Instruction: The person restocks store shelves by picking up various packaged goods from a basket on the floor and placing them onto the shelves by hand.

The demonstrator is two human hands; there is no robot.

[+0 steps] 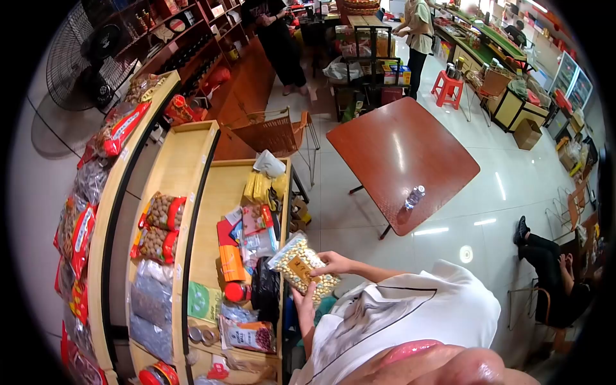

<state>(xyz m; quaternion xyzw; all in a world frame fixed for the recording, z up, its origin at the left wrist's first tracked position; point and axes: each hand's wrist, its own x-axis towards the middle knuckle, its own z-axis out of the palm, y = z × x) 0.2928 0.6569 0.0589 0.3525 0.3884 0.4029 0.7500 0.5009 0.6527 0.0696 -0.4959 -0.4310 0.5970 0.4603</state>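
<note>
A clear plastic bag of small pale seed-like pieces (308, 262) with a brown label is tilted between my two hands, beside the shelf's right edge. My right hand (330, 264) grips its right side, fingers closed on the plastic. From below, my left hand (305, 303) holds the lower edge, with part of the fingers hidden behind the bag. A black plastic bag (265, 289) lies on the shelf just left of my hands. Near it are a red-lidded jar (237, 292) and a packet with dark red pieces (251, 337).
The wooden shelf (199, 237) holds packets, orange boxes (231, 263) and bags of nuts (157, 244). A brown square table (401, 160) carries a plastic bottle (415, 196). A woven chair (273, 135) stands behind the shelf. One person (418, 32) stands at the back; another (555, 269) sits right.
</note>
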